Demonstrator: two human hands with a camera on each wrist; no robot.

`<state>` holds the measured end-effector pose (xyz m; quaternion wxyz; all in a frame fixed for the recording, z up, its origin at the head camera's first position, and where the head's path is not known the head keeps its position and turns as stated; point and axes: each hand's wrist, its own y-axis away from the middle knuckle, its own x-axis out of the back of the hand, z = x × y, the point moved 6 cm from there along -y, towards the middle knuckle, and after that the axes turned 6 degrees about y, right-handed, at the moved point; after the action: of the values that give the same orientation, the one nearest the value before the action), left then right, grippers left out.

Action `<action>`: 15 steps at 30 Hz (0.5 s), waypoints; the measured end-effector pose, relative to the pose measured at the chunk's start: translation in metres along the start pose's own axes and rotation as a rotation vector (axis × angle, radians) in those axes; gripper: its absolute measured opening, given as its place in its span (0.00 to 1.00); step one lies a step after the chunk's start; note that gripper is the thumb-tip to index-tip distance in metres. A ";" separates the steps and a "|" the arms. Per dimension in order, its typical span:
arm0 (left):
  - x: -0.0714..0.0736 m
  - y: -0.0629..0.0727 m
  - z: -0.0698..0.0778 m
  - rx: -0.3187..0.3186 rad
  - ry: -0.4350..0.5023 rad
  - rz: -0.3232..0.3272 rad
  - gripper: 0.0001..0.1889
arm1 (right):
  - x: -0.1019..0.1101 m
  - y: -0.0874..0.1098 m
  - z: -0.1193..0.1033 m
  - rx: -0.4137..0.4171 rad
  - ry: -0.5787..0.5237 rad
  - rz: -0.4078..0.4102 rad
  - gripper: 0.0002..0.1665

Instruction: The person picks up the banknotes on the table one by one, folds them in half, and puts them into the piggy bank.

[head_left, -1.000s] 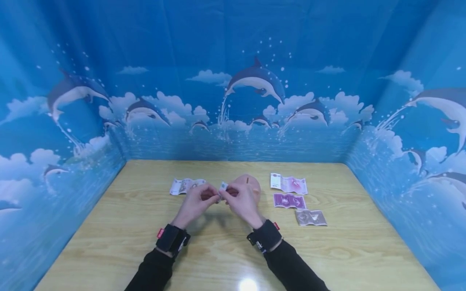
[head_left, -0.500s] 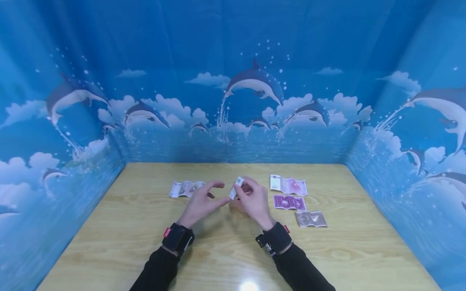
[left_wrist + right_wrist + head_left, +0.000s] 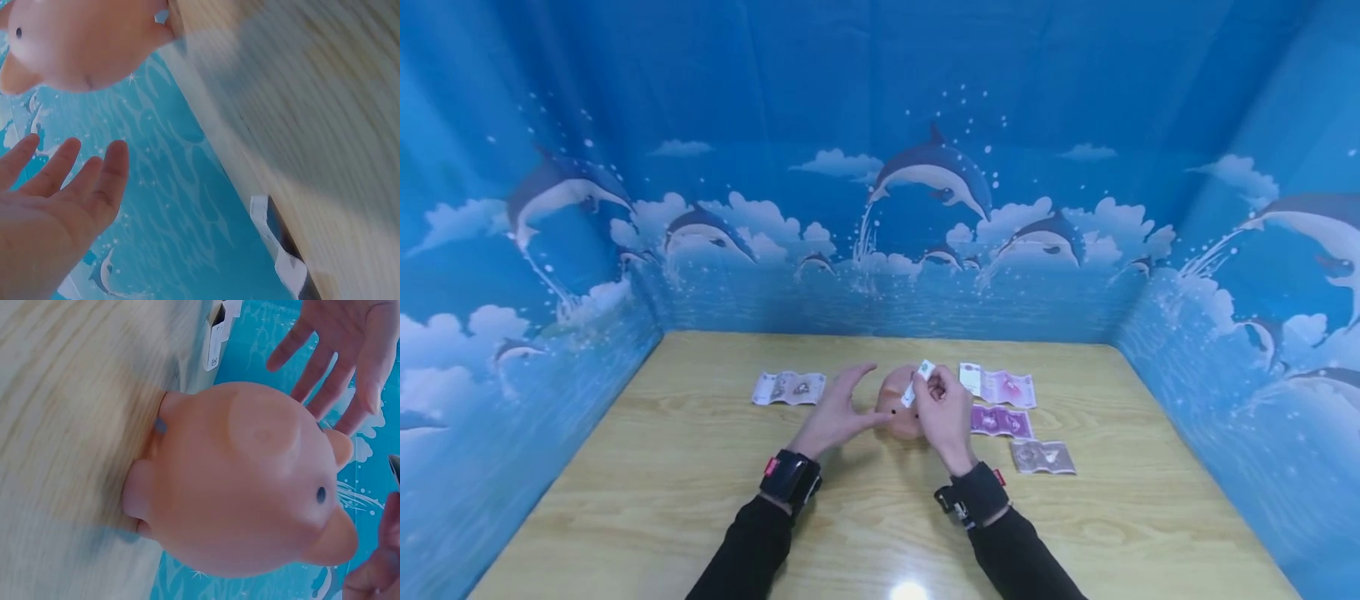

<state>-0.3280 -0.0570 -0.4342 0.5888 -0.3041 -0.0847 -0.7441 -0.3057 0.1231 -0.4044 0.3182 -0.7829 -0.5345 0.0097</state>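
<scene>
A pink piggy bank (image 3: 895, 400) stands on the table between my hands, its snout and dark eyes showing in the right wrist view. My right hand (image 3: 947, 421) pinches a narrow folded banknote (image 3: 917, 384), tilted, over the right part of the pig. Only some fingertips (image 3: 375, 569) of that hand enter the right wrist view. My left hand (image 3: 835, 417) is spread at the pig's left side, thumb reaching toward its front. In the left wrist view, its fingers (image 3: 112, 169) are extended and hold nothing, with the piggy bank (image 3: 94, 44) beyond them.
One creased banknote (image 3: 788, 388) lies left of the hands. On the right lie a pink and white note (image 3: 1000, 386), a purple note (image 3: 992, 420) and a brownish note (image 3: 1043, 457). A blue dolphin curtain (image 3: 880, 292) encloses the wooden table (image 3: 685, 467) at the back and sides.
Both hands were at the folded banknote; the left has let go and opened out beside the pig. My right hand has moved to the right, carrying the note, and the pig is more exposed.
</scene>
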 end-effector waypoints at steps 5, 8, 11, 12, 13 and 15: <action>-0.009 -0.008 0.003 0.004 -0.049 -0.029 0.52 | -0.001 -0.001 0.007 -0.038 0.029 -0.002 0.07; -0.016 -0.012 0.004 0.014 -0.048 -0.071 0.54 | -0.001 -0.002 0.010 -0.058 0.045 -0.006 0.07; -0.023 -0.012 0.003 0.049 -0.024 -0.128 0.56 | -0.002 -0.003 0.014 -0.075 0.043 -0.014 0.07; -0.024 -0.011 0.003 0.060 -0.016 -0.145 0.57 | -0.002 -0.004 0.014 -0.079 0.042 -0.016 0.07; -0.026 -0.011 0.002 0.070 -0.009 -0.161 0.57 | -0.002 -0.005 0.015 -0.080 0.041 -0.019 0.07; -0.028 -0.009 0.002 0.086 0.004 -0.182 0.56 | -0.003 -0.006 0.016 -0.083 0.036 -0.030 0.07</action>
<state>-0.3320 -0.0302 -0.4463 0.5314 -0.2681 -0.1426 -0.7908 -0.3172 0.1295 -0.4151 0.2951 -0.7872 -0.5406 -0.0311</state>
